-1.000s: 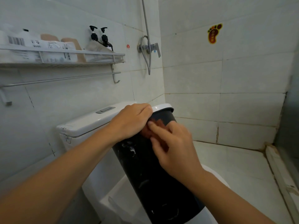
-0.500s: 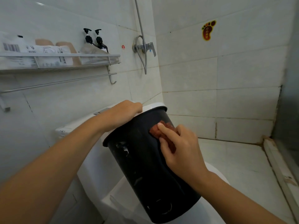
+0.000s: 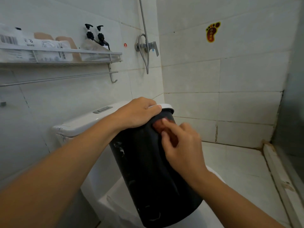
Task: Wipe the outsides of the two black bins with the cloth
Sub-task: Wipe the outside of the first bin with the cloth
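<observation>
A black bin is held tilted at the lower centre of the frame, its base resting over the white toilet. Its rim at the top is gripped by the left hand, fingers curled over the edge. A reddish-brown cloth is pressed against the bin's upper side by the right hand, whose fingers are curled on it; motion blur hides finer detail. A wall shelf carrying two pump bottles is seen at upper left.
</observation>
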